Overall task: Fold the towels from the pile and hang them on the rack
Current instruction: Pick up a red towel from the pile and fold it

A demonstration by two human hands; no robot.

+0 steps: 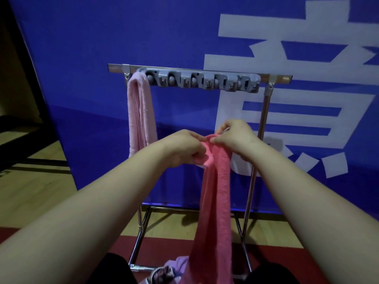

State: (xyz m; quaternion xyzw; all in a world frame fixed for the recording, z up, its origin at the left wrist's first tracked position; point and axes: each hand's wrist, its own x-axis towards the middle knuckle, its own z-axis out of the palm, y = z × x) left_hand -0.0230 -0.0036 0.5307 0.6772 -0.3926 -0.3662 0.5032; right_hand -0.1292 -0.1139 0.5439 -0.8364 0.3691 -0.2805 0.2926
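The coral towel (pixel 215 201) is in the air in front of the rack, folded lengthwise into a narrow strip. It hangs straight down from my two hands past the bottom of the view, so I cannot see its lower end. The left grip (pixel 184 148) has its fingers curled round the top of the strip from the left. The right grip (pixel 235 136) pinches the top fold between thumb and fingertips just beside it, and the two nearly touch. I judge this towel to be at the end of folding and not yet hung (the top fold looks as if it is being squared up). Done so far: one pale pink towel (pixel 139 111) hangs doubled over the left end of the rack (pixel 264 111), next to a grey strip of clips (pixel 201 79). Left to do: hang the coral one, then work through the pile (pixel 176 267), which shows as lilac and patterned cloth at the bottom edge between dark-clad knees. How many towels it holds I cannot tell, so I put the task at an early stage. The rack is a chrome frame standing on a wooden floor (pixel 30 191) with a dark red band (pixel 164 242) across it near me. Directly behind hangs a blue banner (pixel 102 37) with large white characters, and a dark frame (pixel 12 140) stands at the far left.
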